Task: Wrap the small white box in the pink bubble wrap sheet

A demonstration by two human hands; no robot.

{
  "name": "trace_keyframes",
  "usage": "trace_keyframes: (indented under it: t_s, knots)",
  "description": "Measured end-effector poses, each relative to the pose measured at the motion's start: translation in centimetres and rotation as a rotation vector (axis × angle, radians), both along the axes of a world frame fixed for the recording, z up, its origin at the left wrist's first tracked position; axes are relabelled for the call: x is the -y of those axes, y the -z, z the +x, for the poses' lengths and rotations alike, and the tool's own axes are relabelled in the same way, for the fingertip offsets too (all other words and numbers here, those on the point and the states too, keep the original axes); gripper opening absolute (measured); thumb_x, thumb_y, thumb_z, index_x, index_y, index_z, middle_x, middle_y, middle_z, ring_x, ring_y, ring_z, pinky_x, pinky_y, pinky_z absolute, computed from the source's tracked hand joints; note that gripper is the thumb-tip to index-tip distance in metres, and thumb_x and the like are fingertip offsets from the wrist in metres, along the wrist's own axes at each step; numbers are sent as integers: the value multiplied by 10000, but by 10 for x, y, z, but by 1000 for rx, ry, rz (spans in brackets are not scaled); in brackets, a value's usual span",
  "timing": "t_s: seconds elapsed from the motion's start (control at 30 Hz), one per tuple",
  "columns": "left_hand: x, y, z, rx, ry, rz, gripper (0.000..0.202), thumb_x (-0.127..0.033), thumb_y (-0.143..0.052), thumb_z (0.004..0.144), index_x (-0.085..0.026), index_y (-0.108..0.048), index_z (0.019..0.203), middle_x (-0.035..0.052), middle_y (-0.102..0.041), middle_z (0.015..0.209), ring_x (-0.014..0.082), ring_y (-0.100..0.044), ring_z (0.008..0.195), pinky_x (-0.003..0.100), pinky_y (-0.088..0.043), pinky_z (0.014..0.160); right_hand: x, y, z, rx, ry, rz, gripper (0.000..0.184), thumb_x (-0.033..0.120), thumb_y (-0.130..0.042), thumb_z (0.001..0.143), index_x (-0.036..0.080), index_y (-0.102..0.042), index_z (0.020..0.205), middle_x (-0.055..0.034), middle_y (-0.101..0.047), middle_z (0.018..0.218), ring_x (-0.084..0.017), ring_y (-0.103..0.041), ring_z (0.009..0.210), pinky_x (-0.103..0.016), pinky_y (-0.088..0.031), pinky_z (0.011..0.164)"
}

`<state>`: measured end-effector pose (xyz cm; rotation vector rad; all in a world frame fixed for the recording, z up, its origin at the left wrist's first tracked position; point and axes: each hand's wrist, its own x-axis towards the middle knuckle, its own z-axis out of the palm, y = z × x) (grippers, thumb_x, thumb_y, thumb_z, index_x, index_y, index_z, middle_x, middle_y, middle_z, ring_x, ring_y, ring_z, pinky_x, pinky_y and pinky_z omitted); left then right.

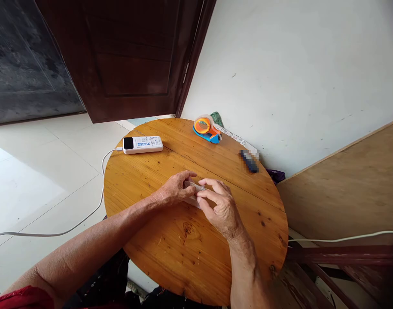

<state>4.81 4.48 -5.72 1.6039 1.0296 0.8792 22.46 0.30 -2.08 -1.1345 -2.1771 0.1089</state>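
Both hands meet over the middle of a round wooden table [170, 253]. My left hand [175, 189] and my right hand [217, 206] pinch a small clear, pale object [195, 186] between their fingertips; it looks like a piece of transparent plastic or film, and most of it is hidden by the fingers. Both hands rest on or just above the tabletop, fingers curled together.
A white power bank [142, 144] with a white cable [54, 234] lies at the table's far left. An orange-and-blue tape dispenser [206, 128] and a dark blurred item [249, 161] sit near the wall. A dark door [125, 60] stands behind; a plywood board [344, 189] leans at right.
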Motion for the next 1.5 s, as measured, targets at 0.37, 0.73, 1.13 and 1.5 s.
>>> trace_keyframes:
  t_s: [0.37, 0.73, 1.13, 1.5]
  knots:
    - [-4, -13, -6, 315, -305, -203, 537, -155, -590, 629, -123, -625, 1164, 69, -596, 1046, 155, -568, 874, 264, -499, 764, -10, 3, 18, -363, 197, -42, 120, 238, -594, 862, 223, -698, 803, -74, -679, 1037, -234, -651, 1007, -398, -499, 937]
    - [-4, -14, -7, 221, -287, -202, 358, -154, -573, 631, -112, -661, 975, -55, -525, 652, 72, -441, 546, 192, -353, 520, -11, 7, 15, -278, 47, -171, 144, 228, -604, 842, 233, -721, 759, -85, -668, 1122, -247, -643, 1069, -400, -488, 956]
    - [-2, -8, -8, 8, -207, -56, 290, -234, -518, 693, -116, -685, 898, -16, -588, 630, 110, -497, 572, 202, -379, 514, -7, 1, 19, -445, 45, -219, 139, 259, -613, 864, 255, -749, 837, -60, -671, 1172, -241, -618, 1133, -415, -443, 1039]
    - [-3, -14, -13, -66, -262, -53, 276, -248, -523, 682, -121, -695, 857, -23, -571, 622, 105, -459, 563, 219, -359, 530, -12, 11, 21, -588, 99, -252, 121, 289, -611, 859, 249, -725, 869, -69, -681, 1175, -255, -605, 1168, -425, -453, 996]
